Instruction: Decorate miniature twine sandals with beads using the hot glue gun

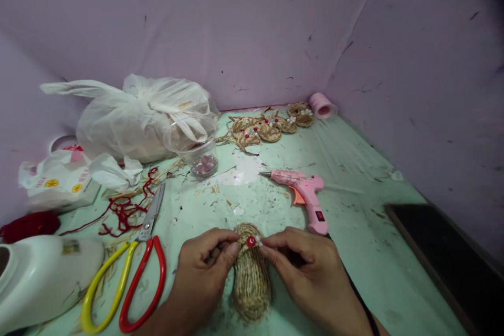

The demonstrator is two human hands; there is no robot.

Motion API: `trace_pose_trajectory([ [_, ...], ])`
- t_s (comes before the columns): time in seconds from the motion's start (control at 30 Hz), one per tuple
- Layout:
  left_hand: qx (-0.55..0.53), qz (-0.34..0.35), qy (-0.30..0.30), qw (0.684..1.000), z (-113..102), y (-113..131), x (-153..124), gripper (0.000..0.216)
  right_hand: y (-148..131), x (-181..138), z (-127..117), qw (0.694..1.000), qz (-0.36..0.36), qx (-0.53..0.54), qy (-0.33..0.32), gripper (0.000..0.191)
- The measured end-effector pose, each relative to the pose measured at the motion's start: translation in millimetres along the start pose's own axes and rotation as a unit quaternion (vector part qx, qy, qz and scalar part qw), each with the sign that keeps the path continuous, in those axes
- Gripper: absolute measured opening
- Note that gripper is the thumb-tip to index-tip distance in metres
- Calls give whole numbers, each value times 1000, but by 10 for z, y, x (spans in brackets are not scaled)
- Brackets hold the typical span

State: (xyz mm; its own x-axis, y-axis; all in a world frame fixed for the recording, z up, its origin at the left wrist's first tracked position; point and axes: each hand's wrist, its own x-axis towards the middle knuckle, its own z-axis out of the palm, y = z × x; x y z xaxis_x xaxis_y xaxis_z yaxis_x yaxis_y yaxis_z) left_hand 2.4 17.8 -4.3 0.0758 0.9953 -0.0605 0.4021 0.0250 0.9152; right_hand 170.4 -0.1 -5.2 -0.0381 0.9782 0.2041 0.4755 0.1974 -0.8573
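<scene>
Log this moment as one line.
left hand: holds woven slipper | right hand: pinches red bead | glue gun: on table

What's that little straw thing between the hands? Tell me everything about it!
It's a tiny shoe woven from tan straw rope, coiled in rows, with a rounded toe cap. It lies flat on the green table, toe pointing away. A red bead with small white ones beside it sits on the toe. The left hand and right hand pinch it there with their fingertips.
</scene>
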Motion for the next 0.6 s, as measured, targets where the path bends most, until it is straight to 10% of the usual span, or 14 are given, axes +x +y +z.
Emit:
trace_pose_trajectory([
  [0.6, 29, 16, -7, 999, -17, -32, -7, 11, -23, 27, -23, 998, -54, -39, 1, 14],
])
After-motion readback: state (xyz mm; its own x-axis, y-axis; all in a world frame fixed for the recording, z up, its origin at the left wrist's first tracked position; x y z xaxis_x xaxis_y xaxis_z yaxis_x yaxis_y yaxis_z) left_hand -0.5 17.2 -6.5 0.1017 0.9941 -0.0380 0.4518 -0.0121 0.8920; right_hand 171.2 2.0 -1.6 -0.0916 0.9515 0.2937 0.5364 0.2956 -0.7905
